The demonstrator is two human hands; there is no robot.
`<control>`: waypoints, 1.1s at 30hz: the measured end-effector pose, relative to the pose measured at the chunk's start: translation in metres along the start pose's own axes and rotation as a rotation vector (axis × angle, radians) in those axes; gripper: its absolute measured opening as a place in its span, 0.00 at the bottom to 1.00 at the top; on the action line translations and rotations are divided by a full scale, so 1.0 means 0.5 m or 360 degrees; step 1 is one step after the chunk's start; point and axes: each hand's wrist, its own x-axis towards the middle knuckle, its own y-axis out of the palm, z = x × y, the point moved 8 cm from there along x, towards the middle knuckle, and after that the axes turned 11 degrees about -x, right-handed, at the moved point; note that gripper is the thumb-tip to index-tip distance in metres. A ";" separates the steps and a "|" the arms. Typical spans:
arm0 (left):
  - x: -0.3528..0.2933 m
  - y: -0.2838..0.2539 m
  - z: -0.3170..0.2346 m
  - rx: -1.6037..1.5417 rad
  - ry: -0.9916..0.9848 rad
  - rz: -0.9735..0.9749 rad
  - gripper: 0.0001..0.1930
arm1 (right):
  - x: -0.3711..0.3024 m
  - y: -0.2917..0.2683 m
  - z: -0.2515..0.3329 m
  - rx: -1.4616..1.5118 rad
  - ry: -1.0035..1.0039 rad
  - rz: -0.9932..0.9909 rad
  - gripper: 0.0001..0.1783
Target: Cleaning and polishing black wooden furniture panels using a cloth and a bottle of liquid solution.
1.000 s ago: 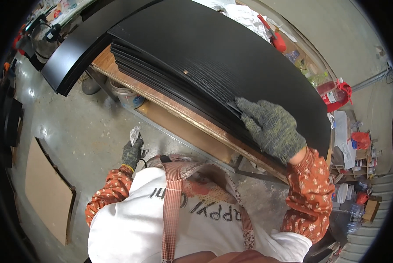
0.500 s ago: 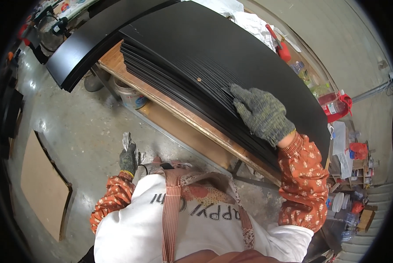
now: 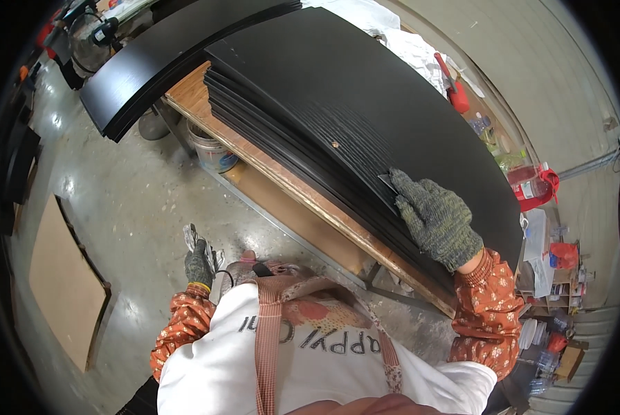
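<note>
My right hand (image 3: 440, 220), in a grey-green knitted glove, rests on a stack of black panels (image 3: 365, 76). Its fingers are closed on a thin flat scraper blade (image 3: 387, 182), which lies against the ridged strip along the top panel's near side. A small light brown spot (image 3: 335, 144) shows on that panel, up and to the left of the blade. Low at my left side, my left hand (image 3: 199, 264), gloved too, is closed around a crumpled greyish-white rag (image 3: 189, 236); its folds stick out on both sides of the fingers.
The panels lie on a wooden workbench (image 3: 282, 176) with a lower shelf. More black panels (image 3: 137, 76) overlap its far left end. A bucket (image 3: 216, 151) stands beneath. Along the back are white cloth, a red-handled tool (image 3: 455, 90) and bottles (image 3: 528, 181). A brown board (image 3: 68, 283) lies on the floor at left.
My right hand has slid right and nearer to me along the ridged strip, the blade still in its fingers. My left hand stays low with the rag. The whole view has shifted slightly.
</note>
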 end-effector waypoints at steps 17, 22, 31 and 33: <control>0.018 0.026 0.011 0.0663 0.0000 0.0029 0.22 | 0.107 -0.129 0.105 -0.0259 -0.0075 0.0148 0.18; 0.021 -0.019 -0.026 0.0825 0.0185 -0.0062 0.13 | 0.095 -0.142 0.111 -0.0284 -0.0095 0.0120 0.18; -0.012 -0.085 -0.091 0.0703 0.0232 -0.0293 0.17 | 0.095 -0.134 0.134 -0.0279 -0.0150 0.0065 0.19; 0.011 -0.130 -0.072 0.0709 0.0239 -0.0356 0.24 | 0.114 -0.131 0.134 -0.0274 -0.0178 0.0040 0.19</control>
